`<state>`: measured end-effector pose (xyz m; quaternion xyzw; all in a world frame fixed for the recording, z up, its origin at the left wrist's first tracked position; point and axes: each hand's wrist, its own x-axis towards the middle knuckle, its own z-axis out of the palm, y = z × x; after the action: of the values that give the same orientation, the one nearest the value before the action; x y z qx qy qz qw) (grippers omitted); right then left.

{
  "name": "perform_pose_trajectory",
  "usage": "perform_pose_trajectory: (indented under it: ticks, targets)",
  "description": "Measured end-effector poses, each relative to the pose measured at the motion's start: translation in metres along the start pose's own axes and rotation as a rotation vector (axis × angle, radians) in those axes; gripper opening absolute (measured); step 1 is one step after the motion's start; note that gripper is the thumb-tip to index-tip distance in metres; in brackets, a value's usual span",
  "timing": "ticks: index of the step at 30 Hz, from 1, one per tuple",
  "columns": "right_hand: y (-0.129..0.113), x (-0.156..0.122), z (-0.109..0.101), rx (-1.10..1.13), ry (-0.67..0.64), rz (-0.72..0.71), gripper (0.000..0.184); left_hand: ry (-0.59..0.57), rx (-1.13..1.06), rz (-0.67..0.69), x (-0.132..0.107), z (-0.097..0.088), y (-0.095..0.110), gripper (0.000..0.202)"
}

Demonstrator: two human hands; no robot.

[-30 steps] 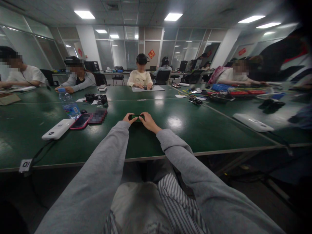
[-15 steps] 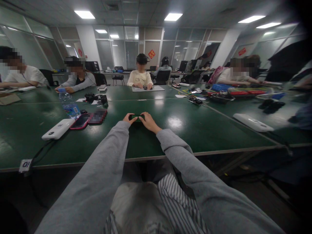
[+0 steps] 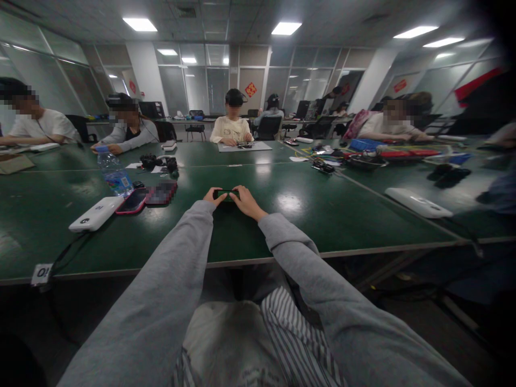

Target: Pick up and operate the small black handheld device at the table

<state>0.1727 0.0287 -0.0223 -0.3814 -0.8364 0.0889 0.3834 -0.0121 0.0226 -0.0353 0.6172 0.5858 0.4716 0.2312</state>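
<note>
Both my hands hold a dark phone (image 3: pixel 224 192) sideways, low over the green tabletop. My left hand (image 3: pixel 214 196) grips its left end, with the thumb across the front. On the right end, my right hand (image 3: pixel 246 202) is closed in the same way, its thumb reaching toward the middle. The thumb tips come close together near the phone's lower edge. Most of the screen lies behind the thumbs, and what it displays is too small to make out.
Left of my hands are a white power bank (image 3: pixel 97 213), a pink-edged phone (image 3: pixel 133 200) and a water bottle (image 3: pixel 114 172). Another white power bank (image 3: pixel 418 202) lies right. Cables and a blue bin (image 3: pixel 366 144) are farther back. Several people sit around the table (image 3: pixel 322 215).
My hands and the phone stay in place. Across the table, a person's hands have shifted over the grey mat. A dark shape with red at the far right has moved.
</note>
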Motion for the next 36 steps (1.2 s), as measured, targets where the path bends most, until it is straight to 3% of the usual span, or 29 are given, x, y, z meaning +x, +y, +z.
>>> perform_pose_trajectory:
  ticks: [36]
  targets:
    - [-0.0001,0.0001,-0.0019,-0.008,-0.01,0.008,0.035,-0.016,0.043,-0.005,-0.0044,-0.002,0.0065,0.045]
